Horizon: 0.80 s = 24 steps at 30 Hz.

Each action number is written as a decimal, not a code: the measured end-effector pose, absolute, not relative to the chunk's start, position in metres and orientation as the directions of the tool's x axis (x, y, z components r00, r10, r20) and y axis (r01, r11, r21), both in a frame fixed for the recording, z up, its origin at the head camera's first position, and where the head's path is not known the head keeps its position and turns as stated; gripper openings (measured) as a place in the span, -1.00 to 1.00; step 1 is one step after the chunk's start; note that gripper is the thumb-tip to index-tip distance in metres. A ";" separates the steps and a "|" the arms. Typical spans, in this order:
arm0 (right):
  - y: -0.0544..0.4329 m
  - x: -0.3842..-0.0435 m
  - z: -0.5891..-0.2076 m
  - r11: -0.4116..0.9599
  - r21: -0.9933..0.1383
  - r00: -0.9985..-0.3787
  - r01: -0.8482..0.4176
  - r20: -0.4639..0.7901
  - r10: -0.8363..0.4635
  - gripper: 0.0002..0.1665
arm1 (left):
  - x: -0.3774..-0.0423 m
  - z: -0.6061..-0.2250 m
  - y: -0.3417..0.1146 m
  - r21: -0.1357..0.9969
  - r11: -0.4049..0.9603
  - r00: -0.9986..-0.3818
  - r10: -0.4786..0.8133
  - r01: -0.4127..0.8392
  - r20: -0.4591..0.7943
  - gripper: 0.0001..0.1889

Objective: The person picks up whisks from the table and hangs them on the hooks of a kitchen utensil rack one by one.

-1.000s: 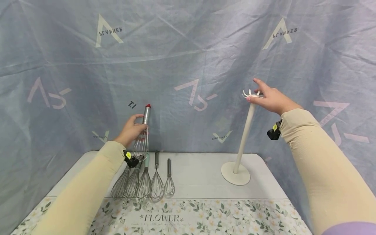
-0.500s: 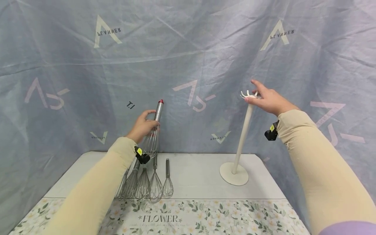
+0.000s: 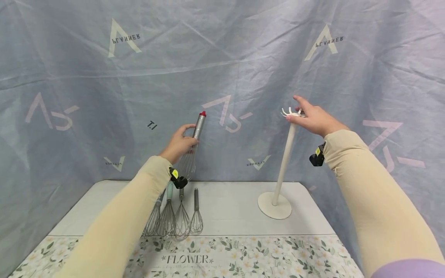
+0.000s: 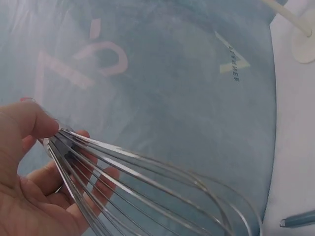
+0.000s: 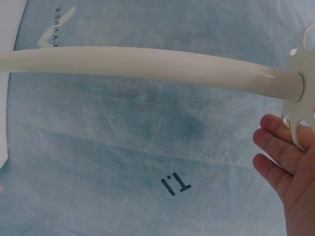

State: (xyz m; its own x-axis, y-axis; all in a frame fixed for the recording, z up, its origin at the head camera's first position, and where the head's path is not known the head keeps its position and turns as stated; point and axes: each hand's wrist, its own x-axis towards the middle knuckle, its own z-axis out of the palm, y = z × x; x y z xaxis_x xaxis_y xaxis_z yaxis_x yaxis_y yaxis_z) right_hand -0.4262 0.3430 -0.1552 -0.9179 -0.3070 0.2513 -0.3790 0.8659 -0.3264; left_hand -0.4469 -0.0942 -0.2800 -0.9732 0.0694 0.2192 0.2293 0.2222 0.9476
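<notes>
A balloon whisk (image 3: 199, 126) with a steel handle and a red end cap hangs wires down above the table's back edge. My left hand (image 3: 179, 145) pinches it low on the handle, where the wires (image 4: 147, 172) start. To the right stands a white hook stand (image 3: 286, 162) with a round base. My right hand (image 3: 315, 119) holds the hooked plate at its top, thumb at the front rim. In the right wrist view, several fingertips (image 5: 275, 142) reach under that plate (image 5: 299, 59); the thumb is hidden there.
Several whisks lie in a row at the left of the white table (image 3: 229, 208), among them a green-handled whisk (image 3: 169, 191) and a small whisk (image 3: 196, 218). My left sleeve hides part of the row. A flowered cloth (image 3: 264, 255) covers the front; a grey-blue curtain (image 3: 222, 46) hangs behind.
My left hand has carried the red-capped whisk rightward and slightly up, away from above the row. My right hand stays at the top of the stand; the view has shifted a little.
</notes>
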 end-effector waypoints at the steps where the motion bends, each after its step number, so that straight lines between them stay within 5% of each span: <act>1: 0.343 -0.426 -0.155 0.867 -0.325 -0.918 -0.378 0.250 -0.306 0.14 | -0.447 -0.278 -0.091 0.944 0.230 -0.972 0.071 0.236 0.226 -0.34; 24: 0.342 -0.426 -0.157 0.866 -0.326 -0.915 -0.380 0.269 -0.301 0.13 | -0.447 -0.228 -0.027 0.848 0.360 -0.917 0.233 0.389 0.323 -0.37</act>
State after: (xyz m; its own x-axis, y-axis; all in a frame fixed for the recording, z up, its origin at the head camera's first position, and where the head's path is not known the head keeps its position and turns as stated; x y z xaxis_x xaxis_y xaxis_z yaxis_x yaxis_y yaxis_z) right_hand -0.4262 0.3421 -0.1573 -0.9149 -0.3006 0.2693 -0.3803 0.8656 -0.3258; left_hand -0.4467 -0.0275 -0.2279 -0.9175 0.2325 0.3228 0.3895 0.3600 0.8478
